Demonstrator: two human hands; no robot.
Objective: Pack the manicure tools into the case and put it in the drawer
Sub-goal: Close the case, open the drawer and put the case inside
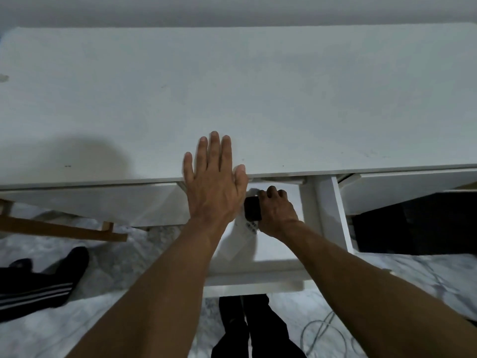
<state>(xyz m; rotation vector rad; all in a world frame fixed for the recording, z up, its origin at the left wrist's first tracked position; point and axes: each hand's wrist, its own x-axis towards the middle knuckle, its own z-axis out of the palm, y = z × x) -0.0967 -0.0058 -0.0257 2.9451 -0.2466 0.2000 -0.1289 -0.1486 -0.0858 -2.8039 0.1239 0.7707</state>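
Observation:
A white drawer (258, 276) stands pulled out below the front edge of the white desk (232, 86). Inside the drawer my right hand (277, 211) grips a small black case (252, 208), fingers curled over its far end. The case sits low in the drawer near its left side, above a white sheet with dark print (242, 228). My left hand (213, 182) lies flat with straight fingers on the desk's front edge, just left of the case. No loose manicure tools are visible.
A wooden chair frame (64, 228) stands at the left under the desk. Someone's dark-trousered leg with white stripes (38, 288) is at the lower left. A dark box (413, 223) sits at the right, and a cable (322, 334) lies on the marbled floor.

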